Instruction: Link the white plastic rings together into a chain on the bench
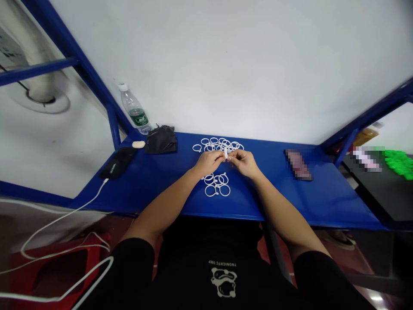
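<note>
Left hand (209, 163) and right hand (244, 163) fingers pinch white piece (226, 153); slackness risks dropping it toward surface (161, 172) rear edge.

I take this for a plain workroom or small workshop, though I can't be sure. A blue-painted bench (274, 193) stands against a bare white wall (226, 64), set within blue metal frame bars (88, 79). Many thin white plastic rings (217, 187) lie on it in two groups, like piecework. To the right, a black flat-topped surface (371, 183) carries a bright green heap (398, 163), like a neighbouring work spot. At left a thick pale pipe (40, 69) enters a round opening, and a red plastic seat (24, 275) stands below. A clear green-labelled bottle (137, 114) adds a personal touch.
</note>
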{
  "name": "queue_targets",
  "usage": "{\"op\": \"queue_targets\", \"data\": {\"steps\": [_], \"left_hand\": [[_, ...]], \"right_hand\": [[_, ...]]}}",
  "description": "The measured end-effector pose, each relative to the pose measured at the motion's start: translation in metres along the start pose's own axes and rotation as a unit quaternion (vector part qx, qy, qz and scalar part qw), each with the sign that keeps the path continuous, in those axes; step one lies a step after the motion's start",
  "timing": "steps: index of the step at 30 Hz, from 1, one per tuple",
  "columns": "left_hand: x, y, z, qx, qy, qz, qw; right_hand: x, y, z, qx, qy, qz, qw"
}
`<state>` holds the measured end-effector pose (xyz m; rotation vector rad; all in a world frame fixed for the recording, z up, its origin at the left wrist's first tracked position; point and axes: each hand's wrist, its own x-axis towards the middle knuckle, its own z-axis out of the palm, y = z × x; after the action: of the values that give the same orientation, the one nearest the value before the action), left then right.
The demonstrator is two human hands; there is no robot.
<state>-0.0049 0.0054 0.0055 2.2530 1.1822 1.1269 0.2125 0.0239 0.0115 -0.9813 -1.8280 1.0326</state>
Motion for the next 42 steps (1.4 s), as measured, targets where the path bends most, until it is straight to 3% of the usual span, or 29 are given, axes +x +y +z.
{"op": "queue_targets", "data": {"steps": [15, 21, 24, 28, 30, 33, 37, 40, 42], "left_hand": [[-0.001, -0.003, 0.006, -0.042, -0.013, -0.046, 0.998], [0.003, -0.009, -0.013, 0.069, -0.018, -0.002, 0.997], [0.006, -0.017, -0.026, 0.098, 0.007, -0.033, 0.995], [0.007, -0.037, -0.037, 0.16, 0.055, -0.135, 0.976], [0.006, -0.048, -0.038, 0.186, 0.05, -0.177, 0.965], [0.004, -0.059, -0.038, 0.222, 0.008, -0.226, 0.949], [0.002, -0.064, -0.034, 0.235, -0.028, -0.246, 0.94], [0.002, -0.063, -0.031, 0.218, -0.028, -0.231, 0.948], [0.003, -0.061, -0.028, 0.197, -0.03, -0.217, 0.956]], "right_hand": [[0.001, -0.003, 0.002, -0.021, -0.007, 0.025, 0.999], [0.003, -0.007, -0.005, -0.04, -0.006, 0.008, 0.999], [0.002, -0.006, -0.009, -0.069, -0.063, 0.017, 0.995], [-0.001, -0.004, -0.005, -0.087, -0.202, 0.044, 0.975], [-0.001, -0.007, -0.005, -0.114, -0.228, 0.04, 0.966], [0.002, -0.012, -0.016, -0.231, -0.174, 0.036, 0.957], [0.006, -0.013, -0.045, -0.415, -0.042, 0.091, 0.904], [0.006, -0.008, -0.058, -0.454, -0.009, 0.118, 0.883], [0.006, -0.006, -0.057, -0.458, -0.019, 0.128, 0.879]]}}
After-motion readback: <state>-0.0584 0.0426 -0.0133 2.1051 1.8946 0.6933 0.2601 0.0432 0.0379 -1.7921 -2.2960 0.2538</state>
